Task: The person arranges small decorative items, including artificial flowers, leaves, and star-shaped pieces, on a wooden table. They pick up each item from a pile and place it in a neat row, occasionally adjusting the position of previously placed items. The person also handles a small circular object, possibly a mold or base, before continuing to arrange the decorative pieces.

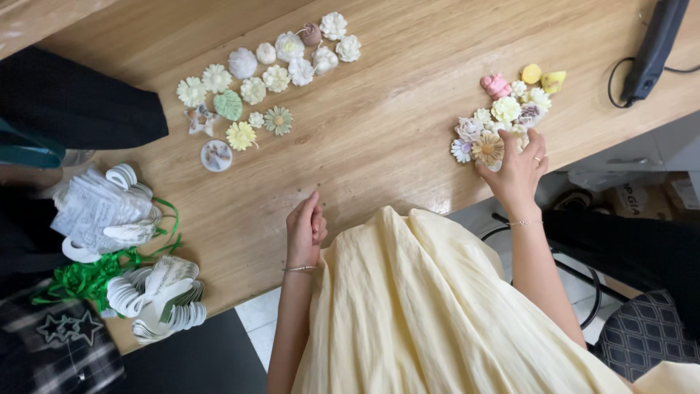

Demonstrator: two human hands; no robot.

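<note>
A wooden table point(394, 124) is seen from above, its near edge running slantwise from lower left to upper right. The right hand point(519, 169) is laid at that edge on the right, fingers spread and curled over a tan flower point(487, 148) at the near end of a small cluster of flowers point(503, 117) — the tan one is touched and partly covered, though whether it is truly gripped cannot be told. The cluster is packed tight, piece against piece, and it sits just beside the table edge, with a pink piece point(496, 85) and two yellow pieces point(542, 76) at its far end. The left hand point(305, 230) is rested on the wood near the edge at the middle, fingers drawn together and pointing away, nothing held in it. Between the two hands a broad stretch of bare wood is left open, and it widens toward the far side. A second, larger group of pale flowers point(266, 76) is spread at upper left, well apart from both hands, with a round white disc point(216, 155) at its near end. At the left edge, white paper tags point(109, 208) and green ribbon point(91, 277) are heaped — crowding that corner. A black cable point(620, 80) is laid at the far right.
</note>
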